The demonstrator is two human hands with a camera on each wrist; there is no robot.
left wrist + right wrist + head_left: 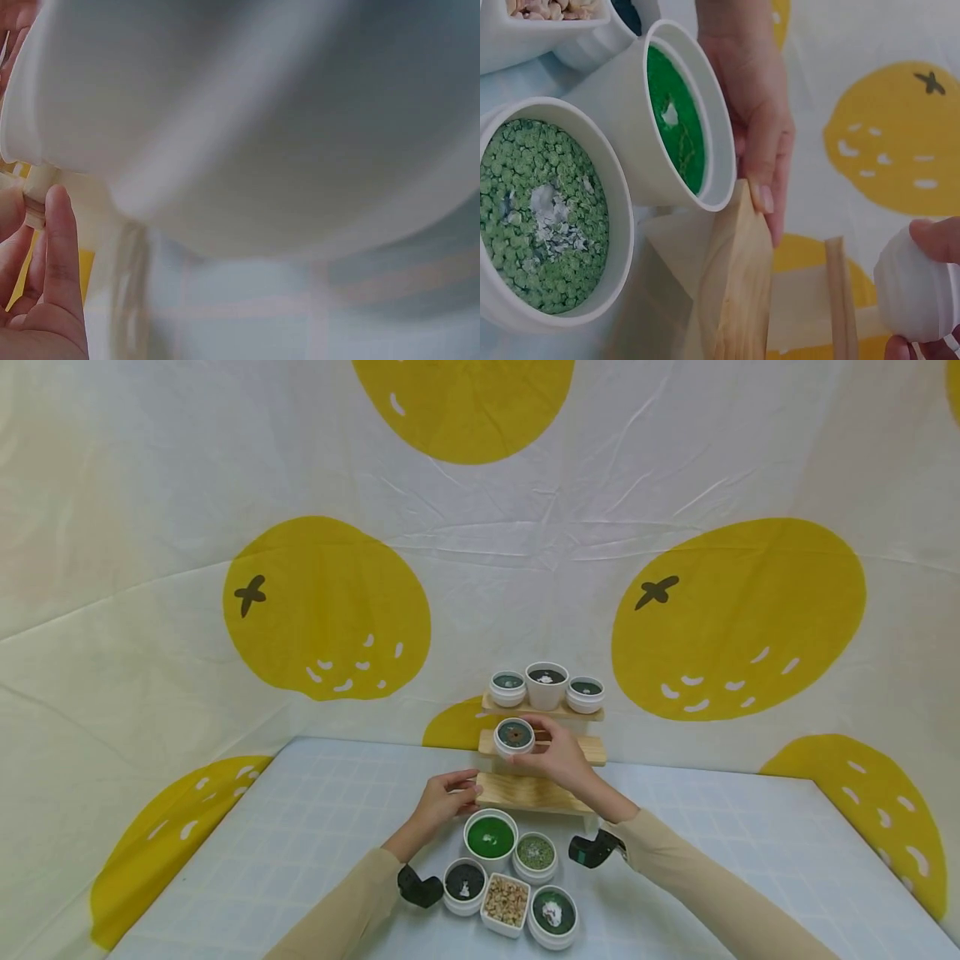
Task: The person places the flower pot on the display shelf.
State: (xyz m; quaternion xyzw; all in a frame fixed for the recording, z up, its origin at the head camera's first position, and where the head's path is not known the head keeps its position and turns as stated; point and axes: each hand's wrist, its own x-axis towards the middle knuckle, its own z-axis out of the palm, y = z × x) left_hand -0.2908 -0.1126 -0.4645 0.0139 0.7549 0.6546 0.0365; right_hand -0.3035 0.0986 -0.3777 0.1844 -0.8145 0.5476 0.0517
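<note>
My right hand [558, 758] grips a small round white pot [514, 737] with a dark top and a brown spot in its middle. That pot is at the left part of the middle step [592, 750] of a three-tier wooden stand. In the right wrist view its white side [911, 289] shows between thumb and fingers, close by the step's edge. My left hand [444, 800] pinches the left end of the bottom step [534, 792], which bears no pots. In the left wrist view the thumb and fingers [61, 255] meet at the wooden end.
On the top step [487, 703] stand three white pots, the tall one [545, 687] in the middle. In front of the stand are a bright green pot [491, 838], a speckled green pot [536, 853], two darker pots and a square dish of nuts or pebbles [506, 902].
</note>
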